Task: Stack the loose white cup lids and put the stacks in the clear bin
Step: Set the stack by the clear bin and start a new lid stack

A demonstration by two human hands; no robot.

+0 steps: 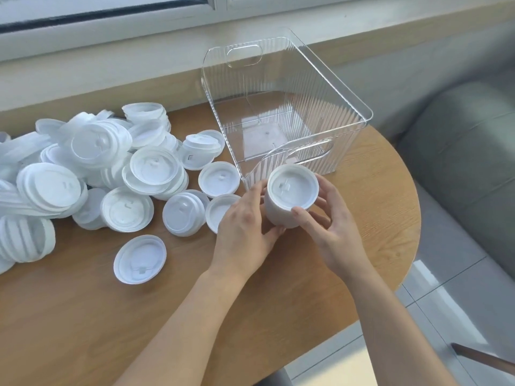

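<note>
Our fingers (299, 211) on both sides are curled round one finished stack of lids (289, 200): the left hand (245, 232) cups it from nine o'clock and the right hand (331, 227) from three o'clock, holding it upright just at the near wall of the clear bin (359, 107). We judge the stacking of this batch done and the placing step in hand; the next move calls for lifting the stack over the near rim and setting it down inside without letting it splay. The bench (83, 316) carries everything. The bin, at one o'clock, looks to hold no lids yet. The heap of loose lids (92, 162) sprawls at ten o'clock, and a single lid (140, 259) lies apart at eight o'clock.
</note>
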